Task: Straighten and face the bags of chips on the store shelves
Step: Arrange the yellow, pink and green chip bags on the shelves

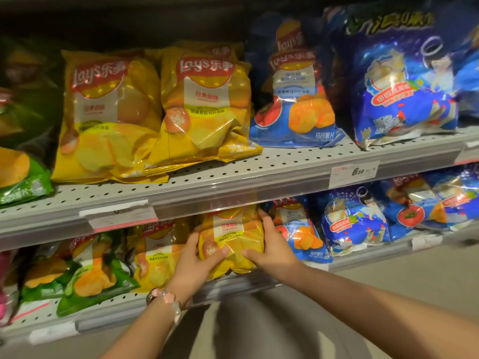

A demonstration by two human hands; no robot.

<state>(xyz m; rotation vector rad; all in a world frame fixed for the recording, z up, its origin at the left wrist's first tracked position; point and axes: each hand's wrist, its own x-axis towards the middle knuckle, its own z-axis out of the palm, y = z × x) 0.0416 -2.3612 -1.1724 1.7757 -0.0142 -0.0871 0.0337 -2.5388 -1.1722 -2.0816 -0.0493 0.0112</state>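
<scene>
A yellow chip bag [233, 237] stands upright at the front of the lower shelf [233, 286], its top hidden behind the upper shelf's price rail. My left hand [199, 260] grips its left side, thumb across the front. My right hand [272, 244] grips its right side, thumb on the front and fingers behind. Another yellow bag [155, 255] stands just left of it, and a blue bag [298, 234] just right.
The upper shelf [259, 172] carries two yellow bags [155, 112], a blue bag [298, 99] and a dark blue bag [401, 81]. Green bags [85, 281] lean at the lower left. More blue bags [363, 218] fill the lower right. Price tags [352, 173] sit on the rails.
</scene>
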